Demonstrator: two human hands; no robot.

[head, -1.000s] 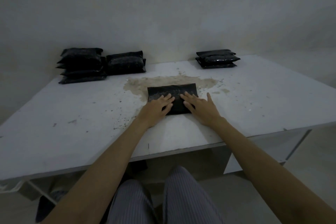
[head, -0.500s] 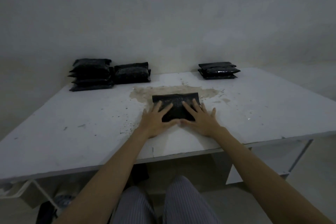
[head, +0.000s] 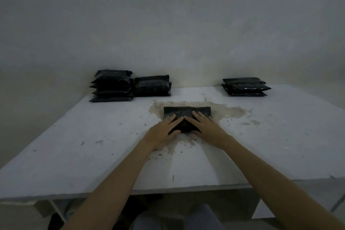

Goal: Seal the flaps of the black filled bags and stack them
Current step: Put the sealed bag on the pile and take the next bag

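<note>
A flat black filled bag [head: 186,113] lies in the middle of the white table [head: 93,145], on a brownish patch of spilled grit. My left hand [head: 163,132] presses its near left part with straight fingers, thumb along the near edge. My right hand [head: 206,129] presses the near right part the same way, and the fingertips of both hands almost meet. At the back left stand a tall stack of black bags [head: 112,86] and a shorter stack [head: 152,86] beside it. A third stack of black bags [head: 245,87] sits at the back right.
A plain wall rises right behind the table's far edge. Loose grit and specks [head: 168,152] are scattered near the front middle of the table. My knees in striped trousers [head: 201,218] show below the front edge, and a metal table frame [head: 56,209] at the lower left.
The view has tilted up, so table and bags sit lower in frame. Both hands stayed pressed flat on the bag, fingers drawing closer together at its middle.
</note>
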